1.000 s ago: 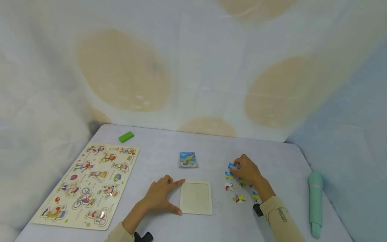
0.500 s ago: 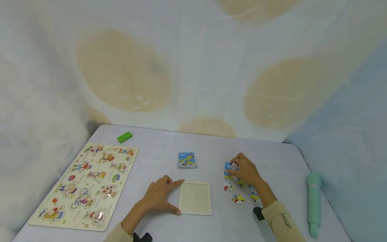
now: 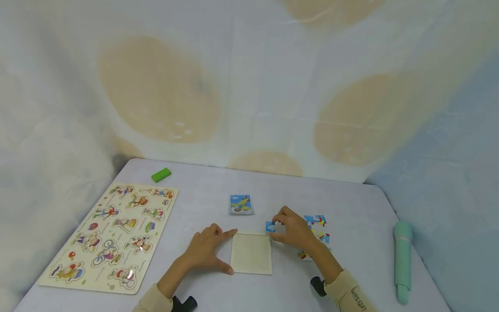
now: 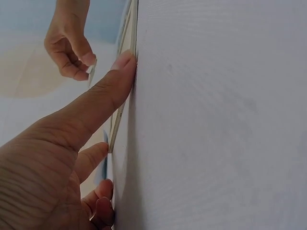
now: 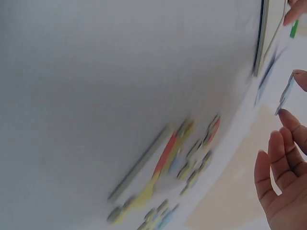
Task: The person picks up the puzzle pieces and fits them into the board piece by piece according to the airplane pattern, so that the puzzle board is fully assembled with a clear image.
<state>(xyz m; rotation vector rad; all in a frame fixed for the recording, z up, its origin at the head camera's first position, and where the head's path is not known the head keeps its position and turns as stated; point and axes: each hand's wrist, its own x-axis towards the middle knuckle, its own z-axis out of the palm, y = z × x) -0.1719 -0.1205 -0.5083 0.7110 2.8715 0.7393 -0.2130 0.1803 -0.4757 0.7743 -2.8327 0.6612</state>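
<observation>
A pale square puzzle tray [image 3: 251, 254] lies on the table in front of me. My left hand [image 3: 209, 250] is spread at its left side, index finger and thumb touching the two left corners. Those fingers look nearly straight in the left wrist view. With thumb and fingertips my right hand [image 3: 295, 230] pinches a blue jigsaw piece [image 3: 270, 226] near the tray's upper right corner. The right wrist view shows this piece [image 5: 285, 95] edge-on, raised off the table. Several other jigsaw pieces [image 3: 320, 220] lie right of the tray, partly hidden by my right hand and forearm.
A small airplane picture [image 3: 241, 204] lies beyond the tray. On the left is a large board of figure pieces [image 3: 111, 236], with a green block [image 3: 161, 175] behind it. A mint-green cylindrical object [image 3: 403, 260] lies near the table's right edge.
My right hand has moved left from the loose pieces to the tray's upper right corner, carrying the blue jigsaw piece. My left hand has stayed at the tray.
</observation>
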